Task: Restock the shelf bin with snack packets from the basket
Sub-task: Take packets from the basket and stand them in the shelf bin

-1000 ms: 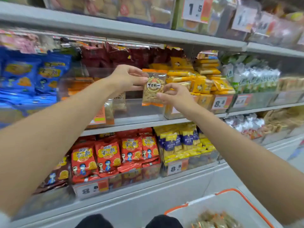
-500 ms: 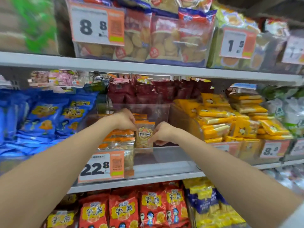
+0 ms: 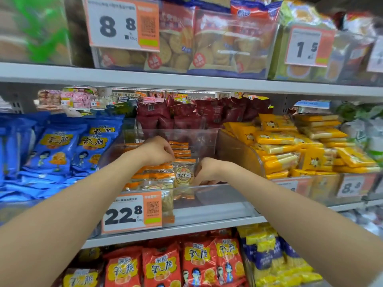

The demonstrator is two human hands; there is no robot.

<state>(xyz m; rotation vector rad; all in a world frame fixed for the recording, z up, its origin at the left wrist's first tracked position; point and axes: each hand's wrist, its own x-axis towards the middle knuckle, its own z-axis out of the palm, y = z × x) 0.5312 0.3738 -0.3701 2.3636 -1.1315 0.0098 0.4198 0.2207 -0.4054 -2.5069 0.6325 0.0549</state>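
A clear snack packet (image 3: 183,175) with orange ends and a round label stands upright inside the clear shelf bin (image 3: 215,206) on the middle shelf. My left hand (image 3: 154,151) has its fingers curled at the packet's top left corner. My right hand (image 3: 207,171) curls around its right edge from inside the bin. Several like packets (image 3: 154,179) are stacked in the bin's left half, right next to the held one. The basket is out of view.
A 22.8 price tag (image 3: 132,211) hangs on the bin's front. Blue bags (image 3: 56,150) lie to the left, yellow packets (image 3: 290,150) in the bin to the right, dark red bags (image 3: 186,114) behind. The upper shelf edge (image 3: 186,79) runs above my hands.
Both hands have carried the packet from in front of the shelf into the bin and lowered it beside the stack. The view has tilted up, so the basket has dropped out of sight.
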